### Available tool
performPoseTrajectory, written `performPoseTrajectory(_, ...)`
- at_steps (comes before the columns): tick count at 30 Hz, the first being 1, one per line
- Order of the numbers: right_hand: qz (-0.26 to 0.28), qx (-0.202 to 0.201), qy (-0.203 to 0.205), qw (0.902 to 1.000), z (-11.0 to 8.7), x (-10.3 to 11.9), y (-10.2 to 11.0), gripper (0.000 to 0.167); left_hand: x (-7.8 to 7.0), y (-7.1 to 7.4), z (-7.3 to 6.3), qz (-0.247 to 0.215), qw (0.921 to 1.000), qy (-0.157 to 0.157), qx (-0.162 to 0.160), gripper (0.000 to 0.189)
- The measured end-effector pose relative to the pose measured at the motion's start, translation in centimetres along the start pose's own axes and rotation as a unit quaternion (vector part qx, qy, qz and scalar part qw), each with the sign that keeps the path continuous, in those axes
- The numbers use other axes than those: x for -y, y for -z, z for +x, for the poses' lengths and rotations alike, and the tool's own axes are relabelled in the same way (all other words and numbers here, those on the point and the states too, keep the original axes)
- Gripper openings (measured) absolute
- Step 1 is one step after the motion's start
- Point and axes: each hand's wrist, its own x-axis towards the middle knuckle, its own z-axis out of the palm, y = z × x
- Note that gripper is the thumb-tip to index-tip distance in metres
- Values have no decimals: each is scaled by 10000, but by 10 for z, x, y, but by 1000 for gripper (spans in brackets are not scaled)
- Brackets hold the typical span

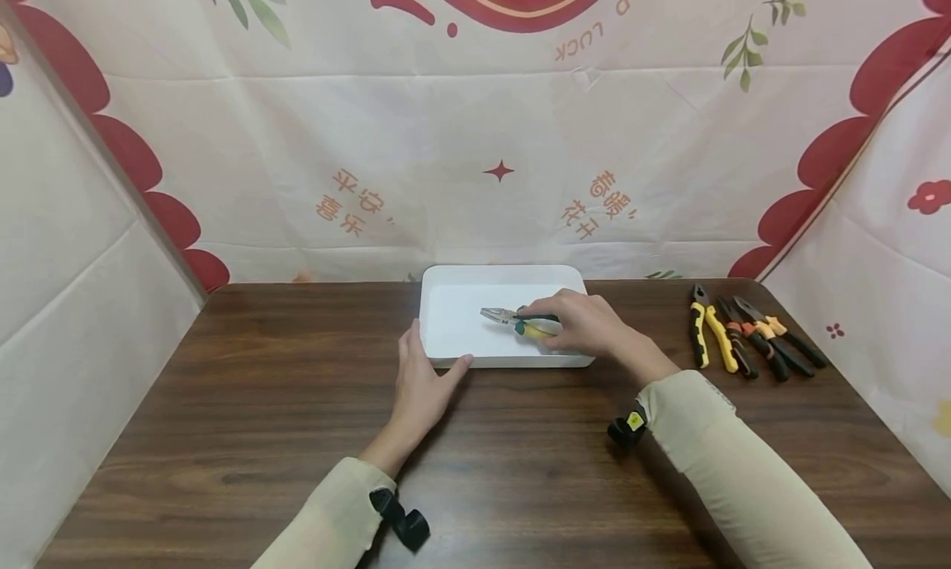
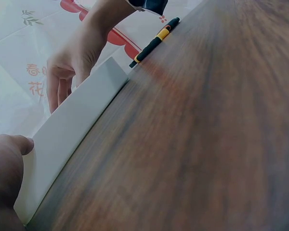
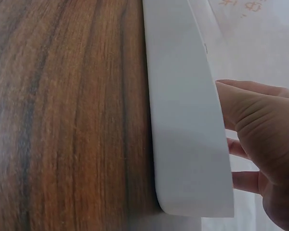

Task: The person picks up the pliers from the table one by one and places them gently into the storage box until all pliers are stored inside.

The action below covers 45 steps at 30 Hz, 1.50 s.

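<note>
A shallow white tray (image 1: pixel 461 338) stands at the table's back edge. My left hand (image 1: pixel 421 385) holds its front left corner, with the fingers along the left side and the thumb at the front rim; the left wrist view has that thumb (image 2: pixel 24 144) against the tray wall (image 2: pixel 82 110). Inside the tray, my right hand (image 1: pixel 587 325) grips combination pliers (image 1: pixel 501 315) by their green and yellow handles, the metal nose pointing left. Seen from the right wrist, the right hand (image 3: pixel 265 125) reaches over the rim, and the tray wall (image 3: pixel 188 115) hides the pliers.
To the right on the brown wooden table (image 1: pixel 297 420) lie several more pliers in a row, among them a yellow-and-black pair (image 1: pixel 711 329) and orange-and-black ones (image 1: pixel 776 338). A printed white cloth (image 1: pixel 461 139) hangs behind the table and at both sides.
</note>
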Motion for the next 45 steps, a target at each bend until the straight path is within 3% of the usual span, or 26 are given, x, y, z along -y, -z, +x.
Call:
performPoseTrajectory(29,117,693,509,9962,2,0,-5,46,-1,0,0,95,9999,-83,-40,103)
performPoseTrajectory(45,881,1034,736,9880,4,3,1,41,0,0,1,67,9999,-75,-49,104)
